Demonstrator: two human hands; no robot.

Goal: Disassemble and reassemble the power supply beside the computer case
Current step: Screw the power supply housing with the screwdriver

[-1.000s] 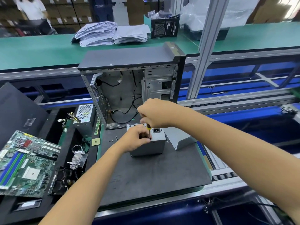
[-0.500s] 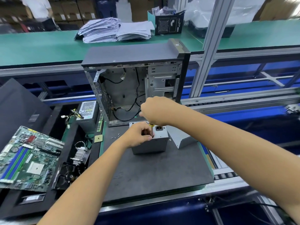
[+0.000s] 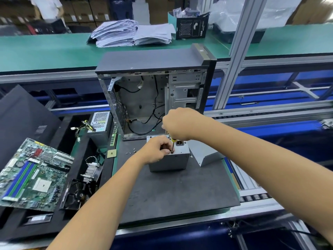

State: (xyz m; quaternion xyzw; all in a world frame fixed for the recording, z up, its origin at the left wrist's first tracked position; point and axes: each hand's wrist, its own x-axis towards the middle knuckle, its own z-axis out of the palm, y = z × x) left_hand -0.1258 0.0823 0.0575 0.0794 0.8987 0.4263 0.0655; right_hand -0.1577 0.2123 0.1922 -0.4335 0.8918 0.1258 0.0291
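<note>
Little has moved: right hand (image 3: 177, 123) still grips the screwdriver (image 3: 172, 145) above the power supply (image 3: 169, 159); left hand (image 3: 156, 150) fingers curl, pinching its shaft.

Head camera looks forward and down, close over the mat (image 3: 173, 192).

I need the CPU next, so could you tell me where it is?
The CPU lies left of the mat, below the RAM stick and beside the heatsink.
</note>
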